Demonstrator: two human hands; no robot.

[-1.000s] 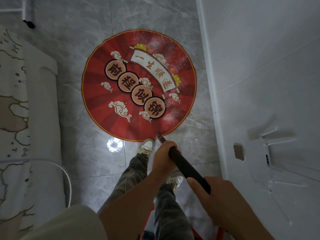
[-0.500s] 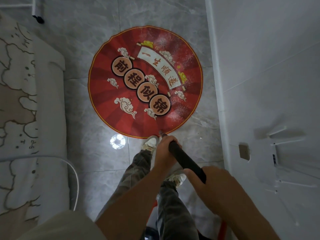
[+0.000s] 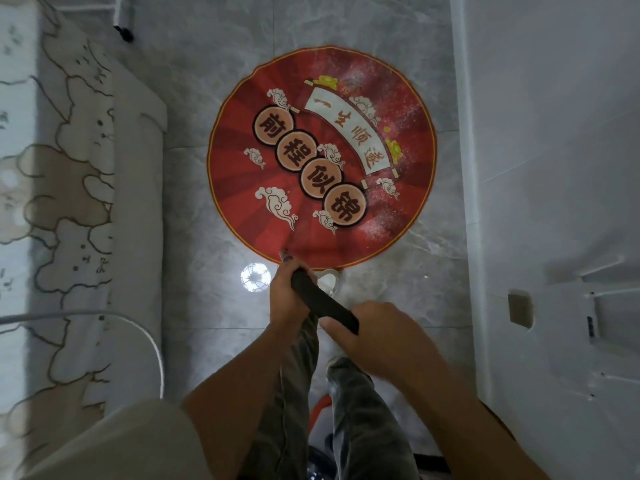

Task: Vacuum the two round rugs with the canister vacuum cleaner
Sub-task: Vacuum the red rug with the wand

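Your left hand [image 3: 289, 299] and right hand [image 3: 372, 336] both wrap their fingers closed around the dark vacuum wand [image 3: 323, 303], lower centre. The red round rug [image 3: 322, 157] fills mid-frame, grey tile floor [image 3: 194, 202] bare around it.

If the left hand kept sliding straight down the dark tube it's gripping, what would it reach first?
Most likely the near edge of the red round rug. The left hand grips the black wand, which points forward and down; its tip shows at that rim. Depth is hard to judge from overhead.
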